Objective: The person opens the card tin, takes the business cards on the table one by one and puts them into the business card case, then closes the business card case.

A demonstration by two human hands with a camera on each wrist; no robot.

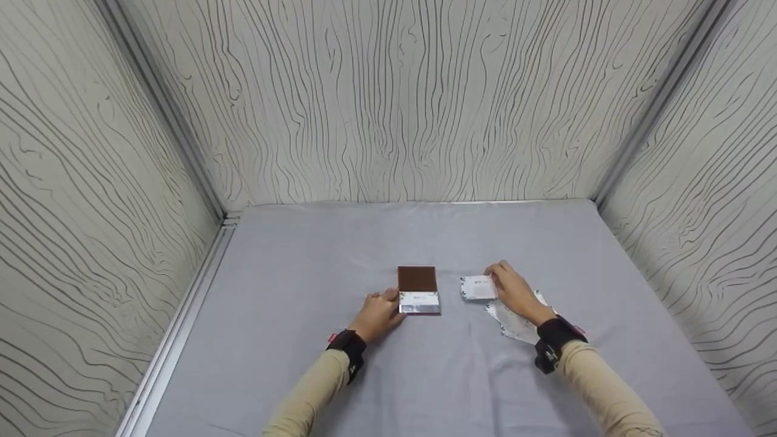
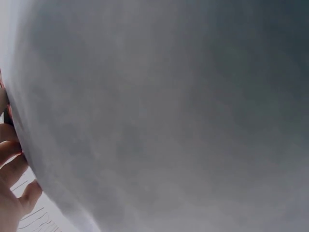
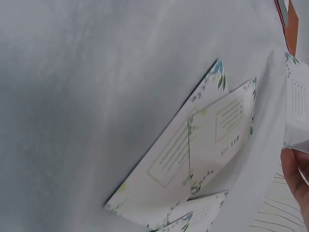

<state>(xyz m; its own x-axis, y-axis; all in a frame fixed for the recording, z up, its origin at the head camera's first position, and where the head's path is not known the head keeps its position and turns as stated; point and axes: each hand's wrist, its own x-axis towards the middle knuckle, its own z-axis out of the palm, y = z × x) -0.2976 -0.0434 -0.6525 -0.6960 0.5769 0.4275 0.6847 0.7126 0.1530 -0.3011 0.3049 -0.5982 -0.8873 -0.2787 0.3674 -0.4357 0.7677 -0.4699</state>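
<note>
My left hand [image 1: 377, 315] grips the left edge of an opened card case [image 1: 417, 279], which has a brown upper flap. A white card with printed text [image 1: 419, 298] shows in the case's lower half. At the left edge of the left wrist view, the fingers [image 2: 13, 169] are bent beside a sliver of the case. To the right of the case, my right hand [image 1: 516, 292] pinches a white card [image 1: 478, 287] by its right side. The right wrist view shows this card [image 3: 297, 96] with blue-green leaf print near its corner, apart from the case.
Several loose white cards [image 1: 513, 323] with leafy borders lie overlapping under the right wrist. They spread over the grey cloth [image 3: 72, 96] in the right wrist view. Wood-grain patterned panels [image 1: 388, 103] enclose the cloth-covered table [image 1: 315, 243] at the back and both sides.
</note>
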